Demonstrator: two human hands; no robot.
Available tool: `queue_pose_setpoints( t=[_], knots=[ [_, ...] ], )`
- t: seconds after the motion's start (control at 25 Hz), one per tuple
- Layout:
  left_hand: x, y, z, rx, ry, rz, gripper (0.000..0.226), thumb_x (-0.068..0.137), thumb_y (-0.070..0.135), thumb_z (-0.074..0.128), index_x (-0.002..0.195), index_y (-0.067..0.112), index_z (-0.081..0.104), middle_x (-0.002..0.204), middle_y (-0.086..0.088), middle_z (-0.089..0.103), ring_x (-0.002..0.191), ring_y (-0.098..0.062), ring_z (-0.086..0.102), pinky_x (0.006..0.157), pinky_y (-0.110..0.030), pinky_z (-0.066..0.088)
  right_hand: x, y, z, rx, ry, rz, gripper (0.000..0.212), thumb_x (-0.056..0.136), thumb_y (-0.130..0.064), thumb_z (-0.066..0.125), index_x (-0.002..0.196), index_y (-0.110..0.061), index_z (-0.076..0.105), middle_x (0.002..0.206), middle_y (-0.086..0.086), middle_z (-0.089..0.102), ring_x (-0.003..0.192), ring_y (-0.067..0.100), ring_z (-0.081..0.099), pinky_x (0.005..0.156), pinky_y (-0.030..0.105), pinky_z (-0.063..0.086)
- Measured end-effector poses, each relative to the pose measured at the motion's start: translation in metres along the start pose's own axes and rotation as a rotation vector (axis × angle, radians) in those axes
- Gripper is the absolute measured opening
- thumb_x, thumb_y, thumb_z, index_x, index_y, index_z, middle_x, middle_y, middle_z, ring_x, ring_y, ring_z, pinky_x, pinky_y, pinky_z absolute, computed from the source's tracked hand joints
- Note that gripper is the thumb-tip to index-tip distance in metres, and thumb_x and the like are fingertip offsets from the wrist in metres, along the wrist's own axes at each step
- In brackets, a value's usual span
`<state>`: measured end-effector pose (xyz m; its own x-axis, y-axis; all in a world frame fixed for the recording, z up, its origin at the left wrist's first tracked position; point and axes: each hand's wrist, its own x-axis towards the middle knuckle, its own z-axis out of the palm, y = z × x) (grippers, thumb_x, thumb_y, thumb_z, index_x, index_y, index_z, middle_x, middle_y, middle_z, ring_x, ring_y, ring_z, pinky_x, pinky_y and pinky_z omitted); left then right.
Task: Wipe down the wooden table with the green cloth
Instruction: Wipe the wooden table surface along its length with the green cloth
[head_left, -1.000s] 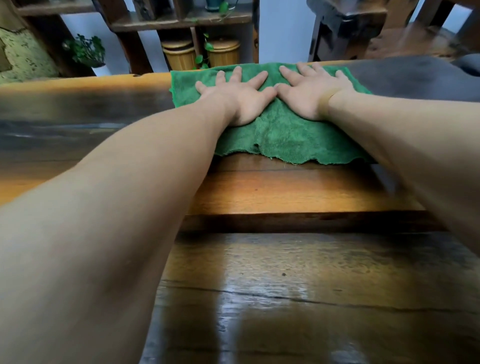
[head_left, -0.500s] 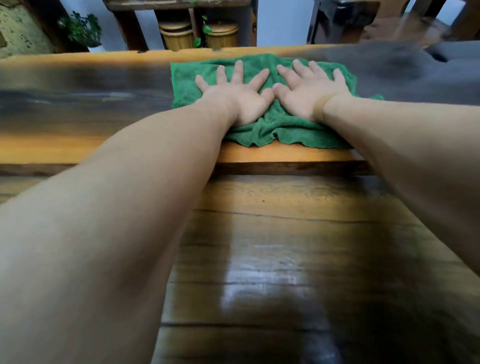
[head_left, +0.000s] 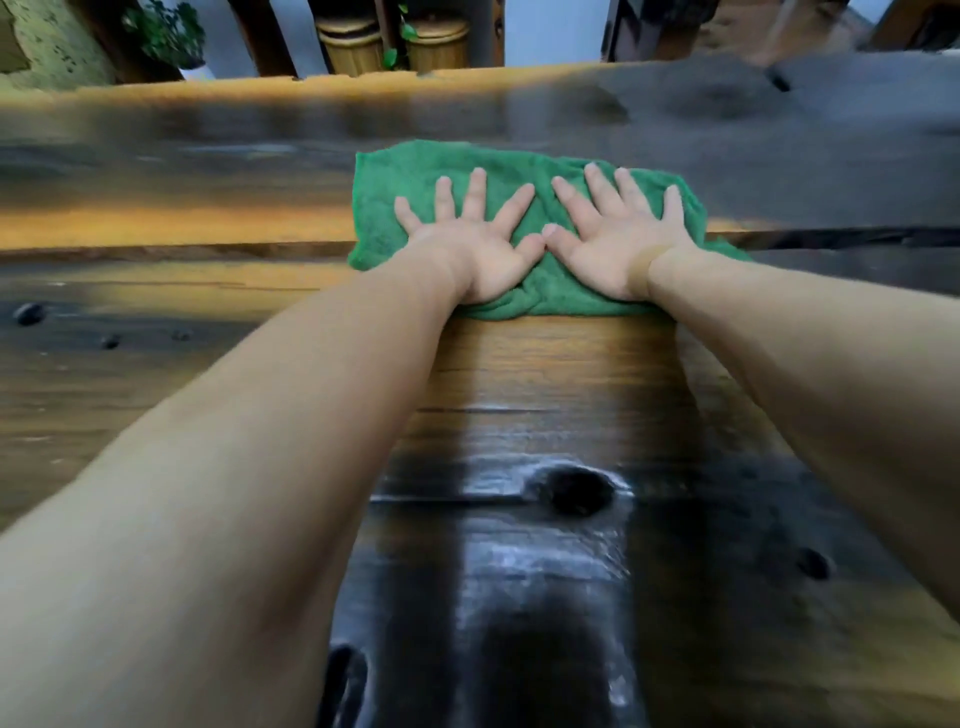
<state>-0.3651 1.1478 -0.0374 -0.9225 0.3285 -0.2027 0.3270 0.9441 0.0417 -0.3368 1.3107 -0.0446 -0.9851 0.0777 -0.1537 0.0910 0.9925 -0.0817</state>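
Note:
The green cloth (head_left: 524, 171) lies bunched on the wooden table (head_left: 540, 374), across the step between a raised plank and the lower boards. My left hand (head_left: 467, 244) presses flat on its left half, fingers spread and straight. Beside it, thumb almost touching thumb, my right hand (head_left: 618, 234) presses flat on the right half. The near edge of the cloth is rumpled under both palms. The boards nearer to me shine wet.
A dark knot hole (head_left: 576, 488) sits in the near boards, with smaller ones left and right. Beyond the far table edge stand two wooden lidded jars (head_left: 395, 44), a potted plant (head_left: 166, 31) and dark shelf posts.
Both hands have dragged the cloth from the far edge toward me, down off the raised plank's middle. The cloth has bunched shorter. A wet streak shows on the near boards.

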Motion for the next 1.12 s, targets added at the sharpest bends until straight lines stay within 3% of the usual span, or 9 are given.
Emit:
queue_pose_setpoints(
  t=[0.32,1.12],
  knots=[
    [-0.104,0.027,0.022,0.003,-0.027,0.023,0.065,0.097,0.068,0.012,0.155,0.047,-0.010,0.166,-0.002,-0.022,0.151,-0.036,-0.019,0.112,-0.074,-0.009,-0.112,0.010,0.013,0.023,-0.066,-0.006,0.071,0.096,-0.071,0.013,0.157,-0.042,-0.010,0.164,-0.006,-0.025,0.151,0.019,-0.021,0.116,0.063,-0.014],
    [-0.367,0.046,0.076,0.030,-0.086,0.147,0.069,0.094,0.072,0.009,0.154,0.047,-0.012,0.165,-0.001,-0.024,0.151,-0.033,-0.020,0.110,-0.076,-0.003,-0.384,-0.033,0.054,0.028,-0.145,0.061,0.074,0.094,-0.073,0.011,0.156,-0.040,-0.015,0.163,-0.003,-0.026,0.150,0.023,-0.025,0.114,0.065,-0.015]
  ],
)
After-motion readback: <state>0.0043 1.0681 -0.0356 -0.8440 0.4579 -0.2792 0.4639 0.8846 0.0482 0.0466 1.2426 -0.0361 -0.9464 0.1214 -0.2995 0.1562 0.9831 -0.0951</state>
